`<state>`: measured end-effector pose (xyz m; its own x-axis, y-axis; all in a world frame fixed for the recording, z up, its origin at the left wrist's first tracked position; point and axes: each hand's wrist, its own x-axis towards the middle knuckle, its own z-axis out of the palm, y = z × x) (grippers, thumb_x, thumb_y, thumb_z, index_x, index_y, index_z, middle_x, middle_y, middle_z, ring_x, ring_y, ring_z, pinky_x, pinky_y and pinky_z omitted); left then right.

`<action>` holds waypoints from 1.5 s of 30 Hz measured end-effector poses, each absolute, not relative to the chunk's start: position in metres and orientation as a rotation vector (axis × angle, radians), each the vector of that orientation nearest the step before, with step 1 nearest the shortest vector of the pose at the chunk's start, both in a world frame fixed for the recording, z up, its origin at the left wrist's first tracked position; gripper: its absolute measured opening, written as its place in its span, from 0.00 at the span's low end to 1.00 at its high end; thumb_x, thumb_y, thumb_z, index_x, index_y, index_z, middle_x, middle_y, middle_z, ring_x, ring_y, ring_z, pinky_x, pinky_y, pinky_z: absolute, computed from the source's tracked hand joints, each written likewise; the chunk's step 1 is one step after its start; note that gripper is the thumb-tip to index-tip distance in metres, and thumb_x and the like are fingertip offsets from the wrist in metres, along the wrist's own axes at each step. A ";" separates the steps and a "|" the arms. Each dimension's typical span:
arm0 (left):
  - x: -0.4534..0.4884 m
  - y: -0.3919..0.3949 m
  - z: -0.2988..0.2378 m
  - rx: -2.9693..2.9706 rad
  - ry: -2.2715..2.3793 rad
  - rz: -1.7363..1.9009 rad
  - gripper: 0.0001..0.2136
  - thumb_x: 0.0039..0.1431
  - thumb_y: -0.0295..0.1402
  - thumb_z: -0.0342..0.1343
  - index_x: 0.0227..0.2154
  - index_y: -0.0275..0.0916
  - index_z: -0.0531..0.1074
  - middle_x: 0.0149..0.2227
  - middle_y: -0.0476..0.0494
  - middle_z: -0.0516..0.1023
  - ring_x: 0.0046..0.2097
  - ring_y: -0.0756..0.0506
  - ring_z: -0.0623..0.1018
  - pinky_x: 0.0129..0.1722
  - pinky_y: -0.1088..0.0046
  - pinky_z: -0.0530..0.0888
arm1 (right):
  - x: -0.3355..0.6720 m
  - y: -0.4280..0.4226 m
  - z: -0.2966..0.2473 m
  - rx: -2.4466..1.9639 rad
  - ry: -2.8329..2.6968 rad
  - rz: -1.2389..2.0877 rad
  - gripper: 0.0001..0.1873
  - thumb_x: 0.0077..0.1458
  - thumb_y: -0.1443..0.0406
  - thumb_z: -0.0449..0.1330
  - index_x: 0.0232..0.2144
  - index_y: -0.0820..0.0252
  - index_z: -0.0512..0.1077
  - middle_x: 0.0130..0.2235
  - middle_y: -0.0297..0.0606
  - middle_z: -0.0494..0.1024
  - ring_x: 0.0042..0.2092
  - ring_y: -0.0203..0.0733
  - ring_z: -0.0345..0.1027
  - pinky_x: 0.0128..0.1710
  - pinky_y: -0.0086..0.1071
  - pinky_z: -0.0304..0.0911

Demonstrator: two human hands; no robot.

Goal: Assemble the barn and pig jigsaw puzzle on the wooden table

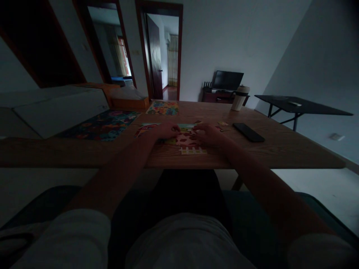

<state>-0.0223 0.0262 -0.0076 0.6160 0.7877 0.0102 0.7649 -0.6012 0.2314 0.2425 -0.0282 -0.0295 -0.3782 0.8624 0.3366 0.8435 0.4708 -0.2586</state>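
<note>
Both hands were down on the puzzle (186, 139), which lay flat on the table (280, 149) near its front edge, straight at 12 o'clock from the person. The left hand (165, 130) rested on the puzzle's 9 o'clock side, fingers curled and close together, tips pressing at its top edge; whether they pinched a piece could not be told in the dim light. The right hand (209, 134) sat at the 3 o'clock side, fingers likewise bent and bunched onto the board. The middle looked filled in, so it seemed well along, yet loose pieces (223, 124) lay at 1 o'clock, still unplaced. Two other puzzles (163, 107) lay at 11 o'clock, looking complete. A phone (248, 132) lay at 2 o'clock; beyond it stood a cup (240, 98), contents unseen.
</note>
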 end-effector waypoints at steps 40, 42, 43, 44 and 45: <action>-0.024 0.021 -0.006 2.635 1.265 0.086 0.24 0.60 0.49 0.55 0.55 0.44 0.76 0.56 0.40 0.78 0.53 0.41 0.77 0.53 0.69 0.70 | 0.292 0.000 -0.024 -1.689 -1.752 0.097 0.23 0.66 0.62 0.50 0.57 0.62 0.75 0.53 0.47 0.80 0.51 0.47 0.75 0.50 0.36 0.67; -0.024 0.021 -0.005 2.643 1.284 0.070 0.26 0.60 0.53 0.54 0.56 0.44 0.76 0.57 0.40 0.77 0.54 0.40 0.76 0.54 0.68 0.70 | 0.315 0.008 -0.024 -1.804 -1.549 0.105 0.25 0.64 0.65 0.49 0.58 0.67 0.73 0.53 0.52 0.79 0.52 0.49 0.75 0.50 0.36 0.67; -0.024 0.021 -0.005 2.639 1.296 0.066 0.27 0.60 0.54 0.54 0.56 0.45 0.76 0.58 0.40 0.77 0.55 0.40 0.76 0.54 0.68 0.69 | 0.324 0.010 -0.025 -1.848 -1.517 0.135 0.24 0.64 0.65 0.51 0.58 0.68 0.73 0.53 0.53 0.79 0.52 0.49 0.75 0.50 0.36 0.67; -0.024 0.020 -0.005 2.628 1.305 0.057 0.27 0.60 0.54 0.54 0.57 0.45 0.75 0.58 0.40 0.76 0.55 0.40 0.76 0.55 0.69 0.69 | 0.329 0.012 -0.027 -1.879 -1.547 0.189 0.24 0.63 0.64 0.53 0.57 0.68 0.73 0.53 0.53 0.79 0.52 0.50 0.75 0.50 0.36 0.67; -0.025 0.020 -0.005 2.615 1.307 0.043 0.27 0.60 0.53 0.55 0.57 0.46 0.75 0.58 0.41 0.76 0.55 0.41 0.76 0.55 0.69 0.69 | 0.332 0.013 -0.030 -1.896 -1.618 0.250 0.23 0.63 0.62 0.56 0.57 0.67 0.74 0.53 0.53 0.79 0.52 0.50 0.75 0.49 0.35 0.67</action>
<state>-0.0247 0.0204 -0.0048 0.6047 0.7933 -0.0705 0.7870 -0.5815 0.2061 0.3321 0.0131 -0.0299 0.2297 0.9412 0.2477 0.8227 -0.0518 -0.5661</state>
